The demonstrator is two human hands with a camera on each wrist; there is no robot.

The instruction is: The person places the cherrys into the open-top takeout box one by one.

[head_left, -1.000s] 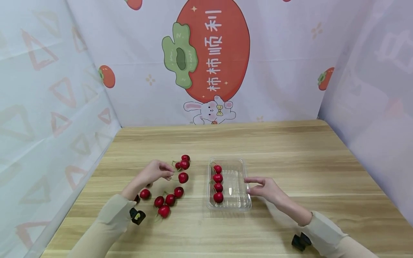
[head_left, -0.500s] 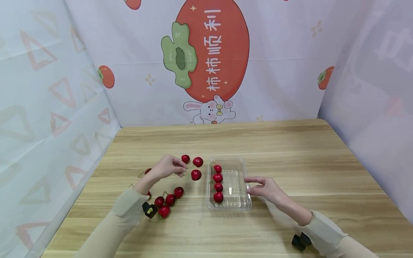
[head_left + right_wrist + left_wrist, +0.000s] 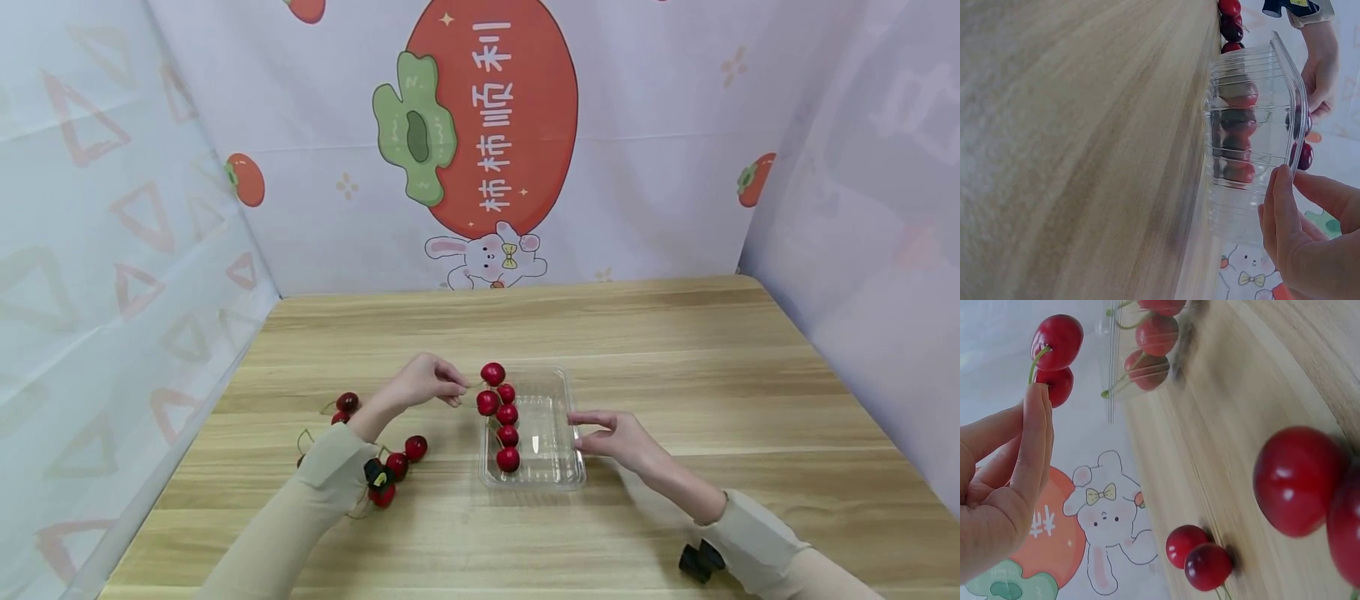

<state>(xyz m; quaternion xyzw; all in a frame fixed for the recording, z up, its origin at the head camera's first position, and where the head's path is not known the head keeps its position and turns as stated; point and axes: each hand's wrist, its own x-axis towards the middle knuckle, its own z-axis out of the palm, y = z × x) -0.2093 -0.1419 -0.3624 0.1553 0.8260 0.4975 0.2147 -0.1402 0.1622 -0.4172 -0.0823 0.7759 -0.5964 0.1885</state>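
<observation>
My left hand (image 3: pixel 427 383) pinches the green stems of two red cherries (image 3: pixel 487 403), which hang over the left rim of a clear plastic container (image 3: pixel 551 467). In the left wrist view the pair of cherries (image 3: pixel 1057 342) overlap just beyond my fingertips. Inside the container, several cherries (image 3: pixel 507 436) stand in a row along its left side. My right hand (image 3: pixel 618 442) holds the container's right rim between thumb and finger. The right wrist view shows the fingers (image 3: pixel 1285 200) against that rim, with the row of cherries (image 3: pixel 1238 125) behind the see-through wall.
Loose cherries (image 3: pixel 397 465) lie on the wooden table (image 3: pixel 660 358) left of the container, some partly hidden by my left sleeve. Two more cherries (image 3: pixel 347 402) lie beside my left wrist. A printed cloth (image 3: pixel 645 167) hangs behind the table, with cloth walls at both sides.
My left hand has moved right, carrying two cherries by their stems from the loose group to the container's left rim. My right hand has stayed at the container's right rim.
</observation>
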